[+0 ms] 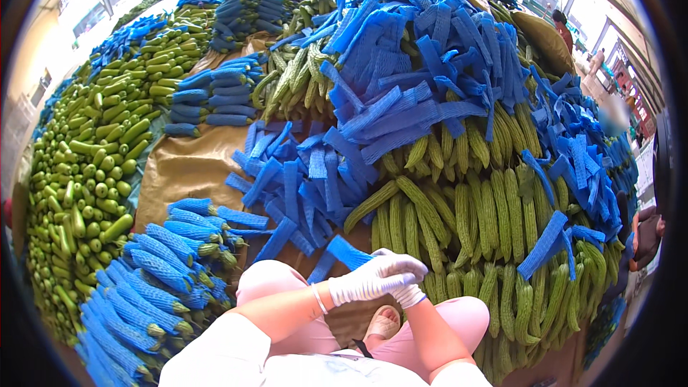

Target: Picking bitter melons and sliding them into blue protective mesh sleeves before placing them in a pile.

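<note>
Sitting low among heaped produce, the person has both forearms entering from the lower edge, knees in pink trousers showing beneath them. Both hands wear white knit gloves and are brought together in front of the body. Left hand (373, 277) lies across on top, fingers curled down over the right hand (410, 294), which is mostly covered. Whether either hand is clamped on anything cannot be told; nothing is visible between the gloves. A thin white band circles the left wrist.

Nearest item: one flat blue foam net sleeve (342, 251) lying just above and left of the gloves, its lower end almost touching the left glove. More loose blue sleeves (301, 186) are scattered behind it on a tan cloth (183, 168) spread on the ground.

Right of the hands: a large pile of ridged green bitter gourds (459, 222), bare, stacked in rows, reaching down beside the right forearm. A thick mound of empty blue sleeves (423, 57) sits on top of this pile and spills down its right side.

Left of the hands: a stack of gourds already in blue sleeves (154, 272), green tips protruding, near the left knee. Further left, a long heap of smooth green cucumbers (93, 172). Another sleeved stack (215, 97) lies further back.

Far top edge: another person sits, partly in view.
</note>
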Available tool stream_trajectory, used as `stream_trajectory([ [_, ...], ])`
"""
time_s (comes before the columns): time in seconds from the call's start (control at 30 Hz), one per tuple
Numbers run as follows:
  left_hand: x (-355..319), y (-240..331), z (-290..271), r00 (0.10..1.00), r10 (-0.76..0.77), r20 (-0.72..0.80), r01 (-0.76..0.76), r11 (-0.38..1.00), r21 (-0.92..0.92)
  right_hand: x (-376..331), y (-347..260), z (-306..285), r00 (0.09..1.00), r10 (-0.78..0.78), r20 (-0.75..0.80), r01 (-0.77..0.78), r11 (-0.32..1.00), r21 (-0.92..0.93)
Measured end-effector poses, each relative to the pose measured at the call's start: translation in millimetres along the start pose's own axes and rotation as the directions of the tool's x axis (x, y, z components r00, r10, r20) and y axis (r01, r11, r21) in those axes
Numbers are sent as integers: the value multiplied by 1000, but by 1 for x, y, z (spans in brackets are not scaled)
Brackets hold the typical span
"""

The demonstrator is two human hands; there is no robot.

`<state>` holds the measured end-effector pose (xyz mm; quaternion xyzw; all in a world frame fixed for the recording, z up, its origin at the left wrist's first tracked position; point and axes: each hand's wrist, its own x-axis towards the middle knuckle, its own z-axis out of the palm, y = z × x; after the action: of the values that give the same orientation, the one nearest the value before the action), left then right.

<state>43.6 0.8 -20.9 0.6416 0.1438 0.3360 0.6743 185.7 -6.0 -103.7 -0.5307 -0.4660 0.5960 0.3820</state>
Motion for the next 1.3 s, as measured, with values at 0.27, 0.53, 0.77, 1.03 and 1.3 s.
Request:
stream_trajectory([
  [0.27, 1, -22, -10, 949, 277, -153, -42, 588, 808, 6, -28, -22, 916, -46, -399, 135, 971, 197],
  [0.53, 15, -56, -43, 832, -260, -491, -117, 782, -613, -7, -13, 21, 964, -231, -130, 204, 960, -190],
  [0.77, 1, -64, -46, 994, 79, -75, 12, 605, 796, -37, -49, 26, 942, -255, -216, 308, 915, 261],
  [1.03, -7, -35, -76, 992, -8, 129, -127, 114, 985, -56, -55, 58, 990, -142, 18, 143, 989, -35],
  [1.3, 3, -43, -76, 948, 270, 167, -177, 13, 984, -56, -81, 68, 759, -652, 6, 635, 737, -234],
])
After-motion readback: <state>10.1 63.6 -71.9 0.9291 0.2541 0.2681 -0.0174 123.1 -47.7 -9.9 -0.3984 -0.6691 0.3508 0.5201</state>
